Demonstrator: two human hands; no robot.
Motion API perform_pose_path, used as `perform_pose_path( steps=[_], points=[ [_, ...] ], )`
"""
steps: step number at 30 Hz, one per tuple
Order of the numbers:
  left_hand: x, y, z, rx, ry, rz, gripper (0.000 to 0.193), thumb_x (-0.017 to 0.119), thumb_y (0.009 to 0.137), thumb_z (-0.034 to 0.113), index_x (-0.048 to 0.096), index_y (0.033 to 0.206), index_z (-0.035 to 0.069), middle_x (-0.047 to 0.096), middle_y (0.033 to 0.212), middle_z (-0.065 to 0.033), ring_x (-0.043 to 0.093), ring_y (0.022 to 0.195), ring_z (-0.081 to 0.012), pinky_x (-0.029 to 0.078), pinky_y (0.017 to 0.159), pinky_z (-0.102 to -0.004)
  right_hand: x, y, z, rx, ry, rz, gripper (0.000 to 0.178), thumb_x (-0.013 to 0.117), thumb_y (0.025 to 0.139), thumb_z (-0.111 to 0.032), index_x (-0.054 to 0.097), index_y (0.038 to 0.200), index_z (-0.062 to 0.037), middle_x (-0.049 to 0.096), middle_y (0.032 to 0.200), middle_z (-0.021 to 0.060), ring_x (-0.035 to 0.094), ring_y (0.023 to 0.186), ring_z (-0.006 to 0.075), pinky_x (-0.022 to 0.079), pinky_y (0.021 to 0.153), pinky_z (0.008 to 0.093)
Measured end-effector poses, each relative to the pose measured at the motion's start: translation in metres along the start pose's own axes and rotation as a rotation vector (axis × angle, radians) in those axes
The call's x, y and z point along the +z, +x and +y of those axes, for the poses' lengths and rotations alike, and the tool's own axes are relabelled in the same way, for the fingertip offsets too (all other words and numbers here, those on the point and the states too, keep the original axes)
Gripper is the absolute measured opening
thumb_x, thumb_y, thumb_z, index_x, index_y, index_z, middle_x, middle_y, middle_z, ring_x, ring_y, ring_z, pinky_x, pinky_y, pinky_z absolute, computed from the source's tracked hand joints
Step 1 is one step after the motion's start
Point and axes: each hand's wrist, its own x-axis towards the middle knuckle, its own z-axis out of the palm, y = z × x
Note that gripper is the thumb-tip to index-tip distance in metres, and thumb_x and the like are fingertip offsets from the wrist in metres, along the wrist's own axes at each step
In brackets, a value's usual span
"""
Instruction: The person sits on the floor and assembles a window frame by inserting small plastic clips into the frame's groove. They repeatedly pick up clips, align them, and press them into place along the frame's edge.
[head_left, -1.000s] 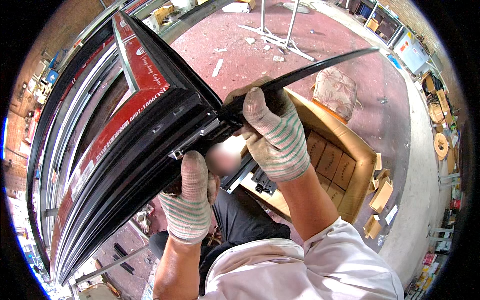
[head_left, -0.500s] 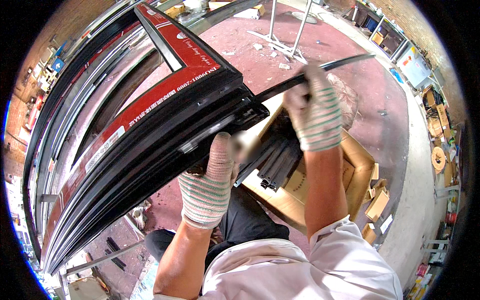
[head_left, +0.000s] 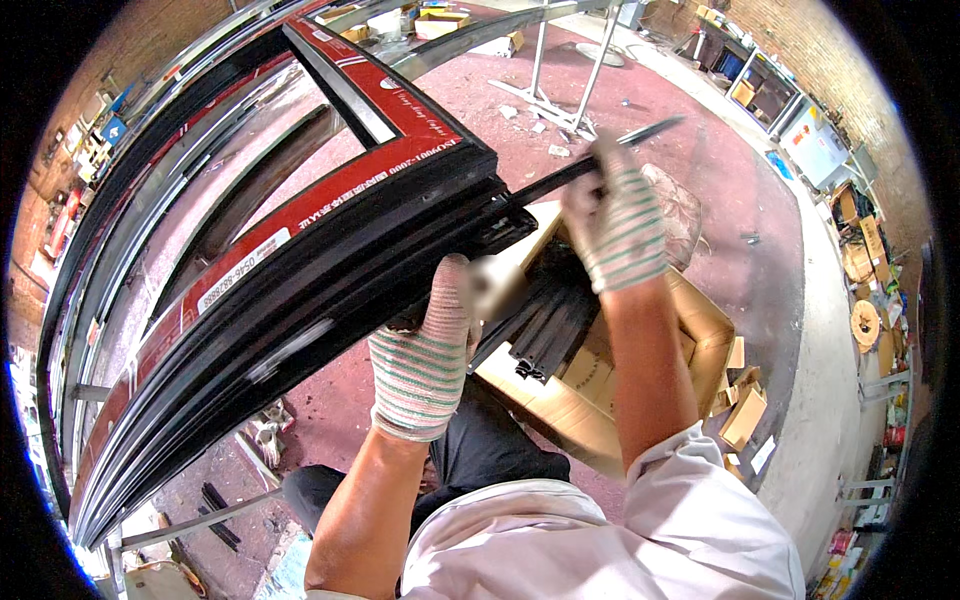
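A dark window or door frame (head_left: pixel 330 265) with red protective film (head_left: pixel 365 170) along its face slants across the left half of the head view. My left hand (head_left: pixel 425 370), in a green-striped knit glove, is closed on its near end; the thumb points up and the fingers are mostly hidden beneath. Beyond the frame's right corner, my gloved right hand (head_left: pixel 628 225) is closed round a long thin black strip (head_left: pixel 545 184). One end of the strip meets the frame at the corner; the other sticks out past my fingers, slightly blurred.
An open cardboard box (head_left: pixel 705 335) holding several black profile strips (head_left: pixel 560 325) stands below my hands. Small cartons (head_left: pixel 745 412) lie to its right. A white metal stand (head_left: pixel 540 90) rises from the red floor. More frames (head_left: pixel 85 250) are at the left.
The strip's length outside the frame has shortened as it slid in toward the corner. My right hand has shifted slightly left with it; my left hand keeps its hold.
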Motion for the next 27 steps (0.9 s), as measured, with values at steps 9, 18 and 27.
perform_pose_path(
  steps=[9,18,27],
  points=[
    [-0.019,-0.021,0.001,0.092,0.187,-0.158,0.047,0.065,0.094,0.049,0.066,0.08,0.004,0.051,0.055,0.0038,0.043,0.044,-0.0051,0.027,0.041,-0.021,0.001,0.005,-0.013,-0.056,0.048,0.056,0.023,0.073,0.09,-0.03,0.058,0.081,-0.0147,0.045,0.063,-0.0053,0.042,0.049,0.0067,0.028,0.041,0.0182],
    [-0.091,-0.062,-0.07,-0.309,-0.183,0.01,0.04,0.061,0.097,0.044,0.062,0.083,0.007,0.044,0.054,0.0015,0.039,0.04,-0.0097,0.029,0.036,-0.0239,0.043,-0.054,0.021,0.129,0.027,-0.086,0.029,0.078,0.086,-0.026,0.063,0.099,-0.0058,0.055,0.08,-0.0029,0.047,0.056,0.0074,0.04,0.046,0.0201],
    [-0.149,-0.094,-0.112,-0.528,-0.836,-0.039,0.03,0.056,0.1,0.041,0.064,0.091,0.014,0.045,0.057,0.0031,0.04,0.044,-0.0094,0.03,0.039,-0.0241,0.038,-0.047,0.013,-0.109,-0.047,-0.023,0.021,0.077,0.089,-0.027,0.062,0.09,-0.0116,0.057,0.068,-0.0019,0.049,0.05,0.0073,0.035,0.045,0.0202]
  ],
)
